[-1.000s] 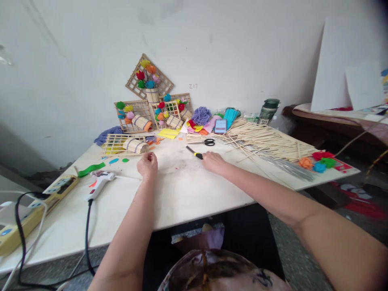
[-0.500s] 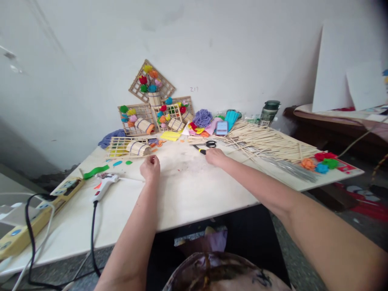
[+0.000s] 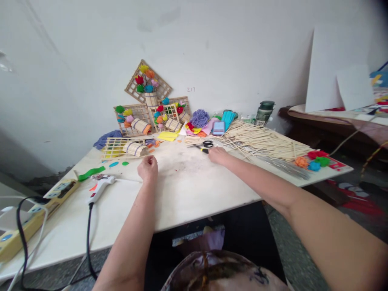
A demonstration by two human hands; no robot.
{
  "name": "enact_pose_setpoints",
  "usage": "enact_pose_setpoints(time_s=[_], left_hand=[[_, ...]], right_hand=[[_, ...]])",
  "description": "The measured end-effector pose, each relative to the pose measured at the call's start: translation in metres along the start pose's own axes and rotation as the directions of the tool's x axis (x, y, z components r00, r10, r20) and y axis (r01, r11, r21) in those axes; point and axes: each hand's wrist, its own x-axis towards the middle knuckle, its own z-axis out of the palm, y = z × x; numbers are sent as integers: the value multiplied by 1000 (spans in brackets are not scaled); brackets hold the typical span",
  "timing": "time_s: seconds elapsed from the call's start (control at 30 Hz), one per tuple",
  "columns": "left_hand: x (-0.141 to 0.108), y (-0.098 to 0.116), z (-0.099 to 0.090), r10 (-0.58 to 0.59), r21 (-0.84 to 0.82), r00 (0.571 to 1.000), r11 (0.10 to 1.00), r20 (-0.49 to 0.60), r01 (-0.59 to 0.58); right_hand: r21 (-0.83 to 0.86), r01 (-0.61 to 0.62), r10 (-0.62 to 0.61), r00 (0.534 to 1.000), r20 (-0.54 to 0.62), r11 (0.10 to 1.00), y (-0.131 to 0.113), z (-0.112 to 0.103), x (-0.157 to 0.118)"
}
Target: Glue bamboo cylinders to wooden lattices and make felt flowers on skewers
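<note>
My left hand (image 3: 148, 168) rests above the white table (image 3: 182, 194), its fingers curled together; whether anything is between them is too small to tell. Just beyond it lies a stick bundle (image 3: 135, 148) on a small wooden lattice (image 3: 113, 146). My right hand (image 3: 217, 155) is closed at the end of a tool with a black and yellow handle (image 3: 204, 150); its grip is partly hidden by the fingers. Black-handled scissors (image 3: 207, 144) lie right behind that tool. A white glue gun (image 3: 101, 188) lies left of my left hand.
Lattices with felt flowers (image 3: 148, 79) stand against the wall. Thin wooden sticks (image 3: 266, 141) and grey wires (image 3: 287, 167) spread at the right, near felt flowers (image 3: 315, 165). A yellow power strip (image 3: 36, 220) and cables line the left edge. A green bottle (image 3: 264, 113) stands behind.
The whole view has shifted slightly, with the table's things appearing further left. Beside the tool, my right hand has moved slightly right relative to the table; my left hand keeps its curled pose.
</note>
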Motion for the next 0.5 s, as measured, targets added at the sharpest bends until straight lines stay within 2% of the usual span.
enact_pose_setpoints(time_s=[0.2,0.33,0.4,0.5], left_hand=[[1,-1,1,-16,-4,1000,1000,20,16],[1,0,4,14,15,999,1000,46,-15],[1,0,5,21,20,999,1000,49,-22],[2,-2,7,13,15,998,1000,57,-14]], right_hand=[[-13,14,-13,999,38,1000,7,-7,0],[22,50,-51,999,5,998,20,-16,3],[167,-20,12,999,49,986,33,-23,9],[421,-173,96,975,198,890,54,-39,21]])
